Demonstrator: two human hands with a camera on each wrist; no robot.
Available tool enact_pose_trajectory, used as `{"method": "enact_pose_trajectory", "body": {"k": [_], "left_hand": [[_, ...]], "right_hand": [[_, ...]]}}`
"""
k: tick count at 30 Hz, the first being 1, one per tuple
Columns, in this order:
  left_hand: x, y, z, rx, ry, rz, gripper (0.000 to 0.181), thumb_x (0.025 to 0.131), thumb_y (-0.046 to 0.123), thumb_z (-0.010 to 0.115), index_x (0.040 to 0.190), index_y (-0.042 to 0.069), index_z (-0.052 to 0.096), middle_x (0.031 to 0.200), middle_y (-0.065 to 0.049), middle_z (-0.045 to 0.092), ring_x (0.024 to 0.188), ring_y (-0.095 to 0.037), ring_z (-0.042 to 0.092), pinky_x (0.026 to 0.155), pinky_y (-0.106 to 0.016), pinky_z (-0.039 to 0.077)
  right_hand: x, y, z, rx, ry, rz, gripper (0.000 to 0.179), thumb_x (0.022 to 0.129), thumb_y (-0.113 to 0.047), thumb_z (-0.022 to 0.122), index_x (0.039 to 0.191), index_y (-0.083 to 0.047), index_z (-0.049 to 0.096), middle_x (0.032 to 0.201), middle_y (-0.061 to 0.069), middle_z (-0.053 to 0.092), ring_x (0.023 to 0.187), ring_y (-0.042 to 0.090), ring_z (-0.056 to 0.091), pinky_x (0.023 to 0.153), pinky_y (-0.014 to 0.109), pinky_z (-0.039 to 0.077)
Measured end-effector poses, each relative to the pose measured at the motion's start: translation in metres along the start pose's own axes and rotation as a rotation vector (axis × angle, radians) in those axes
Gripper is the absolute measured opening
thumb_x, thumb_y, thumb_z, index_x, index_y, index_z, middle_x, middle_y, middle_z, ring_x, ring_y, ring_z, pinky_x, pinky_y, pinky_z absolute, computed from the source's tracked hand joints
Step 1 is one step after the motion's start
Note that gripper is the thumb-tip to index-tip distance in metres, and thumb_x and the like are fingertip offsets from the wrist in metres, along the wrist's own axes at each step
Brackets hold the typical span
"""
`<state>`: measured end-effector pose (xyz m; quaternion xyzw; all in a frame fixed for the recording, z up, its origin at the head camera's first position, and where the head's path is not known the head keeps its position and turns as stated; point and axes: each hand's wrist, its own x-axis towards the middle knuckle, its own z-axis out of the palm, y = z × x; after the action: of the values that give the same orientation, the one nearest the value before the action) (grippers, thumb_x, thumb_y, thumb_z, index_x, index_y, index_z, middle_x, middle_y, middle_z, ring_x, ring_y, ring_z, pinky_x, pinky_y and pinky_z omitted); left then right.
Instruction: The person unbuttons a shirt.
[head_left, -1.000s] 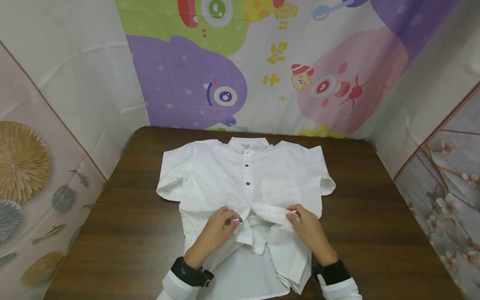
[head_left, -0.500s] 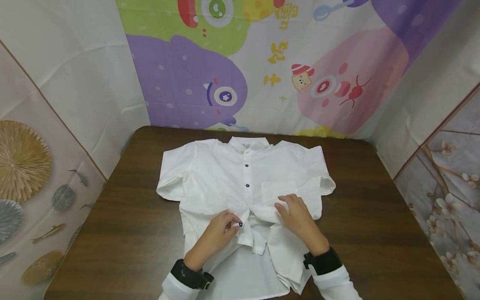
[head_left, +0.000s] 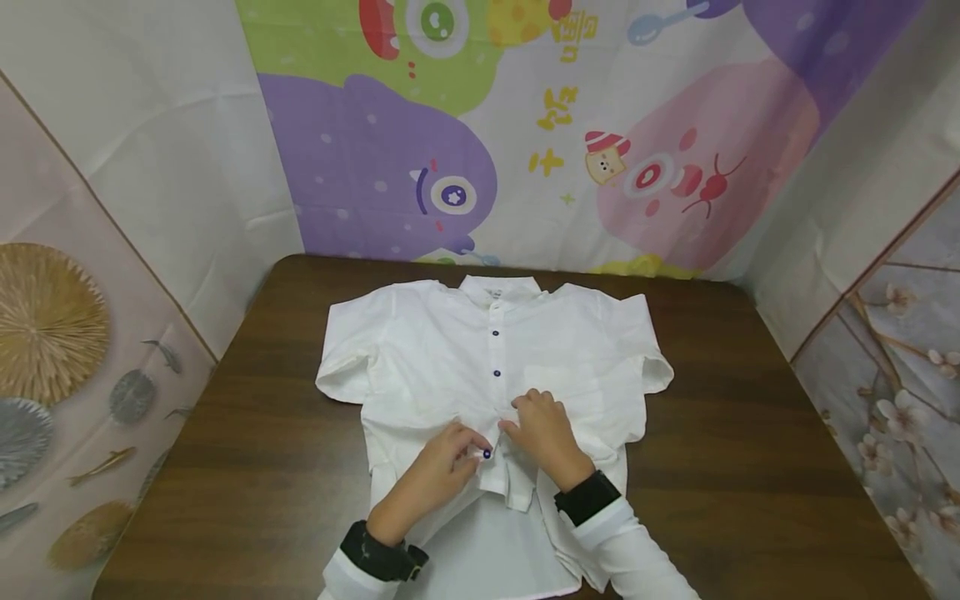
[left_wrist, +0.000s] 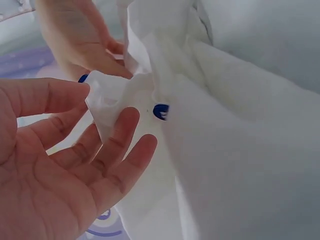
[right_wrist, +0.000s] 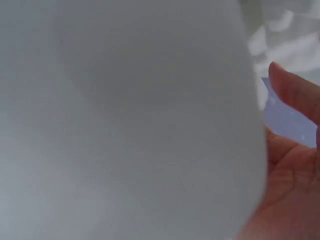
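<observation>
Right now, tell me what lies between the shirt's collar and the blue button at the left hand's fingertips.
The head view shows the shirt front, bearing an upper blue button and a lower blue button.

Short-sleeved shirt (head_left: 450,387): lay front up on the table (head_left: 262,483).
Collar (head_left: 500,290): sat at the shirt's far end.
Upper buttons (head_left: 497,373): lined the shirt's midline, before the collar.
Left hand (head_left: 441,460): was at the shirt's front, left of midline, a lower button (head_left: 487,454) at its fingertips.
Right hand (head_left: 546,429): was over the shirt's front, just right of the midline.
Cartoon backdrop (head_left: 390,167): hung behind the shirt, past its collar end.
Printed side panels (head_left: 892,333): stood well apart from the shirt, one left, one right.
</observation>
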<state>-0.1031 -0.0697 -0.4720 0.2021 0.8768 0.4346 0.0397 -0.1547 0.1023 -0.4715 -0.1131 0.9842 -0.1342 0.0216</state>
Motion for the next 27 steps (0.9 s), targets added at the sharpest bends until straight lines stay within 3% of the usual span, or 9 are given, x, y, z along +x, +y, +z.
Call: {"method": "enact_pose_trajectory", "body": {"k": [6, 12, 18, 27], "left_hand": [[-0.001, 0.006, -0.004, 0.024, -0.019, 0.024, 0.021, 0.085, -0.001, 0.053, 0.101, 0.006, 0.063, 0.096, -0.006, 0.057, 0.081, -0.016, 0.054, 0.070, -0.027, 0.046], [0.002, 0.012, -0.009, 0.091, 0.012, 0.063, 0.022, 0.085, 0.000, 0.054, 0.104, 0.008, 0.063, 0.099, -0.005, 0.058, 0.080, -0.015, 0.057, 0.071, -0.026, 0.048], [0.013, 0.024, -0.016, 0.118, 0.118, 0.100, 0.026, 0.085, -0.005, 0.050, 0.098, 0.010, 0.067, 0.094, -0.002, 0.060, 0.076, -0.011, 0.051, 0.067, -0.024, 0.045], [0.040, 0.043, -0.016, 0.064, 0.306, 0.130, 0.019, 0.092, 0.005, 0.051, 0.104, 0.010, 0.065, 0.108, -0.007, 0.060, 0.101, -0.023, 0.054, 0.085, -0.038, 0.046]], "right_hand": [[0.000, -0.002, 0.007, -0.017, 0.041, -0.016, 0.025, 0.085, -0.024, 0.065, 0.096, -0.002, 0.069, 0.088, 0.009, 0.065, 0.083, 0.025, 0.060, 0.074, 0.039, 0.047], [-0.001, -0.002, 0.002, 0.083, 0.070, -0.034, 0.018, 0.090, -0.015, 0.057, 0.093, -0.001, 0.067, 0.086, 0.009, 0.065, 0.082, 0.023, 0.063, 0.074, 0.036, 0.050], [0.001, -0.001, -0.014, 0.174, 0.173, -0.043, 0.017, 0.091, -0.013, 0.058, 0.092, 0.002, 0.066, 0.084, 0.012, 0.064, 0.079, 0.025, 0.064, 0.071, 0.036, 0.052], [0.005, -0.001, -0.044, 0.274, 0.324, -0.076, 0.020, 0.091, -0.012, 0.057, 0.094, 0.005, 0.066, 0.086, 0.015, 0.065, 0.084, 0.031, 0.063, 0.075, 0.041, 0.051]]}}
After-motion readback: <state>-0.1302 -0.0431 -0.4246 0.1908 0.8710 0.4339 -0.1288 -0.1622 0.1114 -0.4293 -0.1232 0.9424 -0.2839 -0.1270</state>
